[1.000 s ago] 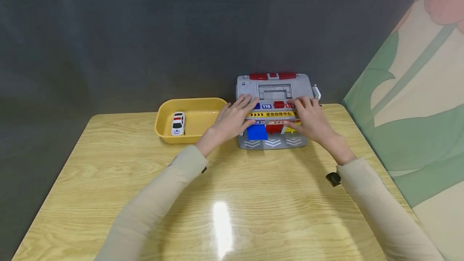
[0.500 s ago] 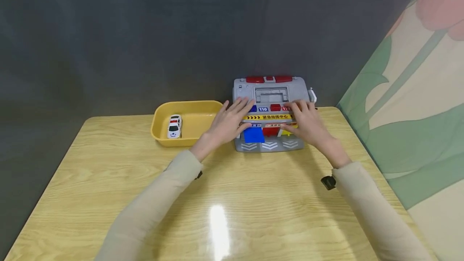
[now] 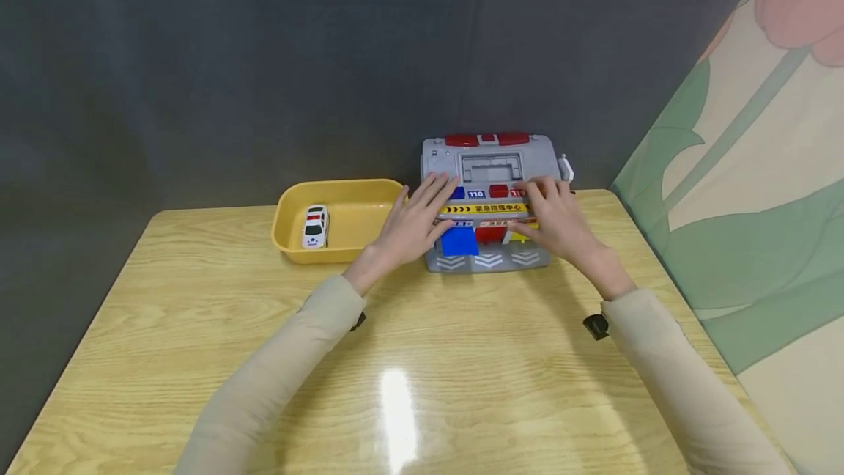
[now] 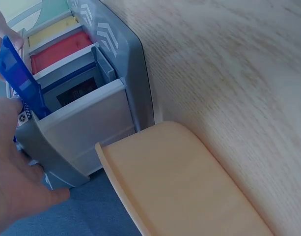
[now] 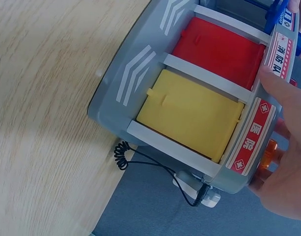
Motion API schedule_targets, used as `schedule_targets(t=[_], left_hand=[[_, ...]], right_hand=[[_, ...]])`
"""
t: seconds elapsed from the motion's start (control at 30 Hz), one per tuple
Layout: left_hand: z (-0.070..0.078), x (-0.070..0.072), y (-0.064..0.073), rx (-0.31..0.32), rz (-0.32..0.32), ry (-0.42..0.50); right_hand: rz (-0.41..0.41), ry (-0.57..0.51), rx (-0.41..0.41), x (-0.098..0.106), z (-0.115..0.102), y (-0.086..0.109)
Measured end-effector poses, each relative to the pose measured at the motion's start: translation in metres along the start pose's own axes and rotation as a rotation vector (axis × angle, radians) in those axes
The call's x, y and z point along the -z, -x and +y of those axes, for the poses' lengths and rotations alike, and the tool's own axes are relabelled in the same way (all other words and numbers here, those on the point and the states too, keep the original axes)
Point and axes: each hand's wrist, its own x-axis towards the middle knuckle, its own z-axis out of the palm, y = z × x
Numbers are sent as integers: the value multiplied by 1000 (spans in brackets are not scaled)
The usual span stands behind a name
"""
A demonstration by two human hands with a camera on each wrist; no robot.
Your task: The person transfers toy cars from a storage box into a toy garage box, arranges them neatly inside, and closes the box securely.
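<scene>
A grey toy emergency station (image 3: 489, 262) stands at the back right of the table. Its blue door (image 4: 21, 76) is swung up, so the bay behind shows; the red door (image 5: 219, 51) and yellow door (image 5: 189, 115) lie closed. My left hand (image 3: 412, 224) grips the station's front left edge, fingers spread over the top and thumb at the front. On the right side, my right hand (image 3: 557, 218) holds the same edge, its thumb on the front sign and its fingers over the roof, partly hidden in the right wrist view.
Left of the station sits a yellow tray (image 3: 359, 229) with a white toy police car (image 3: 315, 226) in it. A coiled black cord (image 5: 122, 155) runs to a white handset (image 5: 187, 186) at the station's side. A dark curtain (image 3: 264, 57) hangs behind.
The whole view has shifted slightly as the head moved. Both hands keep their places on the station, and the blue door stays raised.
</scene>
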Motion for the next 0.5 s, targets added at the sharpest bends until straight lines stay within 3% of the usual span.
schedule_targets(t=[0.27, 0.5], left_hand=[[-3, 3, 2, -12, 4, -15], [-11, 7, 16, -10, -60, -9]], right_hand=[[9, -7, 5, 1, 0, -1], [-14, -17, -6, 4, 2, 3]])
